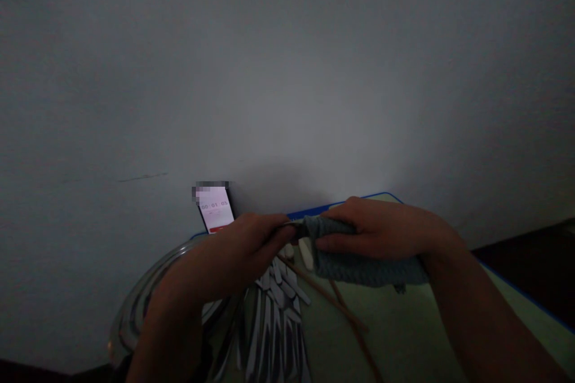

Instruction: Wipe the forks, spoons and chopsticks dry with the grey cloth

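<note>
While the left hand [254, 238] pinches a thin metal piece [300, 228], fingertips closed on it, the right hand [381, 227] is curled tight over a blue-grey cloth [372, 271] that meets the piece; how far it runs inside is hidden. Piece sits over the green surface [406, 335]. Clock centred on it: phone [216, 209] at 10, timer showing; metal tray [123, 317] at 8, part hidden; cutlery pile [278, 329] at 7; wooden sticks [344, 309] at 5.
</note>
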`<state>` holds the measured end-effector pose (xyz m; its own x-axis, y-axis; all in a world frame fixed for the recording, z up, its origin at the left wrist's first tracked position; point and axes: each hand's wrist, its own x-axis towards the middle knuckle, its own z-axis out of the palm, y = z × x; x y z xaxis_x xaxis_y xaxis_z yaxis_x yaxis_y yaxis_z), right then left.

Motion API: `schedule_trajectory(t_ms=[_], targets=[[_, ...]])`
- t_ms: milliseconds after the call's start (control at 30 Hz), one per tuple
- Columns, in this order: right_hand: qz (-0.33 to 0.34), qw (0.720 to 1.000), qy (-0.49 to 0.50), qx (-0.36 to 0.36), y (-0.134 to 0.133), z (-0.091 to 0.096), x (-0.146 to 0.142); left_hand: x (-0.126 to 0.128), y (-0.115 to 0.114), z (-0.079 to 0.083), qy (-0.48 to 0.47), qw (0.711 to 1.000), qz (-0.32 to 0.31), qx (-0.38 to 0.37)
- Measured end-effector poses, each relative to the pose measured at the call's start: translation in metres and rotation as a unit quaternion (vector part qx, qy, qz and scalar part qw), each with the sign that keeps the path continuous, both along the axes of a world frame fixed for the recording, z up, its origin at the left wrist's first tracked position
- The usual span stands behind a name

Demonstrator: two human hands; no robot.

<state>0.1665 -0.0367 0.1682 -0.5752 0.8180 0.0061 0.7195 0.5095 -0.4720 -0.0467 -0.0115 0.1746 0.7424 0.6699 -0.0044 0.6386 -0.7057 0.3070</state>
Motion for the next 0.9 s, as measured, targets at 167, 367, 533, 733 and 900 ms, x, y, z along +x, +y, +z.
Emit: schedule_trajectory(t_ms=[167, 367, 533, 733, 900], targets=[[0.014, 0.999, 0.008, 0.029, -0.001, 0.000, -0.005, 0.014, -0.011, -0.005, 0.005, 0.999, 0.002, 0.044], [0.005, 0.997, 0.014, 0.070, 0.001, -0.004, -0.012, 0.011, -0.009, -0.002, -0.003, 1.000, 0.009, 0.002], [0.011, 0.995, 0.003, 0.097, 0.003, -0.006, -0.014, 0.010, -0.003, 0.000, -0.011, 0.999, 0.001, -0.034], [0.003, 0.998, -0.008, 0.062, 0.008, -0.009, -0.009, 0.011, 0.009, -0.007, -0.017, 0.998, -0.021, -0.061], [0.012, 0.999, -0.008, 0.032, 0.010, -0.008, -0.006, -0.002, 0.015, -0.004, -0.011, 0.997, 0.000, -0.075]])
